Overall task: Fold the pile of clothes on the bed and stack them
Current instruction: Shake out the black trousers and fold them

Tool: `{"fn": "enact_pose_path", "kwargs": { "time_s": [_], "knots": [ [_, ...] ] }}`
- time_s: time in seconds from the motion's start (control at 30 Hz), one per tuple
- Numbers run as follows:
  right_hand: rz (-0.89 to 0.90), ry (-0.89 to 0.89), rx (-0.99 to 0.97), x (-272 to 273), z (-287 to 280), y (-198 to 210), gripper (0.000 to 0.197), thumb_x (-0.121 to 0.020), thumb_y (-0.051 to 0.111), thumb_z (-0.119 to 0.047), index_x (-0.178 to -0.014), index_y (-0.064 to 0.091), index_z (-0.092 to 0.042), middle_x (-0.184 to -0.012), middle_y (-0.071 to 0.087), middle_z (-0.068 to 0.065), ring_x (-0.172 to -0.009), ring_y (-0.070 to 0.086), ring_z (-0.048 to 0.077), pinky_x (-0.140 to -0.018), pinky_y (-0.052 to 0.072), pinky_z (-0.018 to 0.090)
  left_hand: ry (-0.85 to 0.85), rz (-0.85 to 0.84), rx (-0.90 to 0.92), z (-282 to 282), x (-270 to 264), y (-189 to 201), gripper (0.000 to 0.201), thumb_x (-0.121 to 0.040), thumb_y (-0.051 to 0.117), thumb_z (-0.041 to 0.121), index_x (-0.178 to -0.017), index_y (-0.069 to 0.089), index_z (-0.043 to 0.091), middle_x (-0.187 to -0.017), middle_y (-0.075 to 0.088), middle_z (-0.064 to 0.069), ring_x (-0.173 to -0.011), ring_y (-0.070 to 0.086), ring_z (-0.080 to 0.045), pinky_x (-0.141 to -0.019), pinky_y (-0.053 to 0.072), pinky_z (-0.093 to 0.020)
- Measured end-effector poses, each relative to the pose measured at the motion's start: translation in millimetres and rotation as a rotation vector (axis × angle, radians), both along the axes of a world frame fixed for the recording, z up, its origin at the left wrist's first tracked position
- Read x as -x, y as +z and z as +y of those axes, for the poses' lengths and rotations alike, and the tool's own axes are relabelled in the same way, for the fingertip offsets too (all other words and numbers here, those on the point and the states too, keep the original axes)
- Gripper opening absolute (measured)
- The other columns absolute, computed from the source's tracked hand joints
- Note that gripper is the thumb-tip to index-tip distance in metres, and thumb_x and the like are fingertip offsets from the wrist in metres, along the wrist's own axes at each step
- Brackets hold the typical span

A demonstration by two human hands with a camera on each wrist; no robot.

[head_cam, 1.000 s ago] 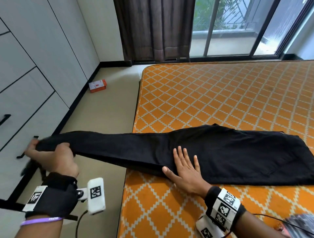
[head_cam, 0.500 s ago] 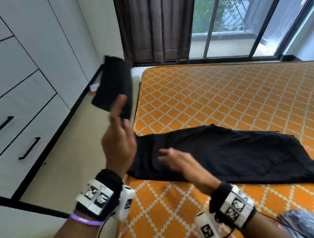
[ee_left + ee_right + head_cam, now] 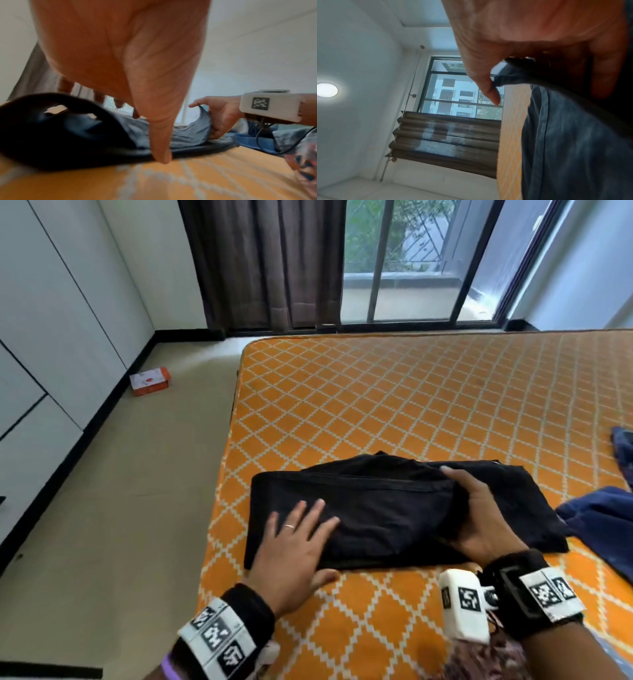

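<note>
Black trousers [image 3: 376,508] lie folded over on themselves on the orange mattress [image 3: 411,405], near its left front corner. My left hand [image 3: 294,542] lies flat with straight fingers on the left part of the fold. My right hand [image 3: 479,518] grips the right end of the upper layer, fingers curled into the cloth. In the left wrist view the trousers [image 3: 68,135] bulge loosely and the right hand [image 3: 221,115] holds a raised edge of them. In the right wrist view the fabric [image 3: 573,135] runs under the thumb [image 3: 489,90].
Blue garments [image 3: 603,522] lie at the right edge of the bed, and a patterned one [image 3: 496,659] sits by my right wrist. The mattress edge [image 3: 229,474] drops to the floor on the left, where an orange box [image 3: 150,381] lies near the white wardrobe [image 3: 51,337].
My left hand swung the trouser legs up from beside the bed and over onto the rest, then let go and lay flat. My right hand shifted right and took hold of the folded layer.
</note>
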State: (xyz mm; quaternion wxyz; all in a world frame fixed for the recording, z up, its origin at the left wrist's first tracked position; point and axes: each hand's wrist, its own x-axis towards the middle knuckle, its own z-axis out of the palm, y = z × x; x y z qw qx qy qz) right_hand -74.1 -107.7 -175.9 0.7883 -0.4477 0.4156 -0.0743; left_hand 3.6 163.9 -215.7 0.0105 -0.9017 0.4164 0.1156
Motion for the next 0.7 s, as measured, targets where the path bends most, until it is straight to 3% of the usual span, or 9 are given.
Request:
{"fn": "enact_pose_path", "kwargs": {
  "time_s": [0.07,0.1,0.2,0.27,0.33,0.4,0.5,0.6,0.7],
  "knots": [
    [0.105,0.017,0.119,-2.3,-8.3,-5.8,0.042,-0.078,0.079,-0.027,-0.115,0.073,-0.009,-0.098,0.075,0.013,-0.076,0.073,0.029,-0.065,0.06,0.039,0.11,-0.003,-0.044,18.8,-10.1,-14.9,0.098,-0.088,0.05,0.07,-0.157,-0.012,0.037,-0.161,-0.031,0.003,-0.152,-0.021,-0.026,-0.12,0.002,-0.059],
    [0.169,0.001,0.183,-2.4,-12.0,-11.0,0.035,-0.078,0.079,-0.017,-0.109,0.073,-0.002,-0.09,0.075,0.016,-0.07,0.071,0.03,-0.06,0.059,0.038,0.154,-0.013,-0.028,24.8,-14.2,-19.6,0.103,-0.085,0.052,0.072,-0.157,-0.014,0.037,-0.16,-0.034,0.002,-0.151,-0.022,-0.027,-0.119,0.005,-0.061],
    [0.264,-0.012,0.445,-0.4,-26.6,-35.1,0.017,-0.071,0.074,-0.004,-0.088,0.075,-0.007,-0.092,0.075,0.022,-0.08,0.071,0.035,-0.077,0.061,0.053,0.244,0.028,0.01,34.3,-21.9,-31.1,0.107,-0.079,0.043,0.084,-0.155,-0.017,0.04,-0.156,-0.04,0.002,-0.148,-0.028,-0.027,-0.119,0.008,-0.059],
    [0.249,0.053,0.586,0.3,-34.3,-40.5,0.017,-0.069,0.068,-0.008,-0.084,0.075,-0.013,-0.092,0.075,0.019,-0.087,0.071,0.038,-0.082,0.058,0.061,0.22,0.078,-0.006,38.0,-22.7,-39.0,0.102,-0.071,0.018,0.091,-0.15,-0.027,0.045,-0.152,-0.048,0.007,-0.144,-0.038,-0.024,-0.121,0.002,-0.056],
    [0.119,0.083,0.583,1.7,-36.5,-23.1,0.021,-0.086,0.063,0.001,-0.095,0.075,-0.015,-0.094,0.077,0.015,-0.088,0.073,0.034,-0.081,0.061,0.053,0.204,0.072,0.032,39.9,-22.3,-42.0,0.098,-0.068,0.006,0.093,-0.151,-0.02,0.048,-0.156,-0.041,0.01,-0.145,-0.037,-0.02,-0.121,0.003,-0.059],
    [0.013,0.054,0.543,3.0,-49.6,-7.7,0.026,-0.096,0.057,0.005,-0.104,0.073,-0.013,-0.093,0.077,0.01,-0.084,0.074,0.027,-0.074,0.061,0.042,0.222,0.081,0.047,39.2,-20.3,-39.3,0.094,-0.073,0.009,0.094,-0.153,-0.014,0.05,-0.16,-0.034,0.012,-0.147,-0.034,-0.018,-0.12,0.0,-0.059],
    [0.018,-0.055,0.511,12.0,-84.0,-8.6,0.02,-0.094,0.061,0.003,-0.102,0.072,-0.012,-0.094,0.077,0.013,-0.085,0.074,0.032,-0.08,0.059,0.049,0.215,0.104,0.082,32.5,-18.6,-32.9,0.087,-0.072,0.003,0.093,-0.146,-0.024,0.056,-0.153,-0.043,0.017,-0.143,-0.041,-0.015,-0.12,-0.015,-0.052],
    [0.199,-0.074,0.504,20.5,-108.3,-32.7,0.012,-0.09,0.069,-0.001,-0.1,0.073,-0.008,-0.094,0.073,0.02,-0.088,0.07,0.037,-0.09,0.055,0.058,0.188,0.141,0.001,27.5,-20.4,-36.9,0.087,-0.065,-0.015,0.093,-0.143,-0.027,0.058,-0.153,-0.042,0.019,-0.143,-0.039,-0.015,-0.119,-0.016,-0.054],
    [0.418,0.024,0.675,23.2,-135.1,-72.6,0.024,-0.071,0.083,-0.031,-0.086,0.078,-0.013,-0.082,0.075,0.011,-0.086,0.07,0.032,-0.088,0.058,0.056,0.178,0.189,-0.129,24.6,-22.7,-40.9,0.093,-0.058,-0.023,0.093,-0.142,-0.032,0.054,-0.152,-0.044,0.016,-0.142,-0.04,-0.019,-0.117,-0.02,-0.057]
  ]
}}
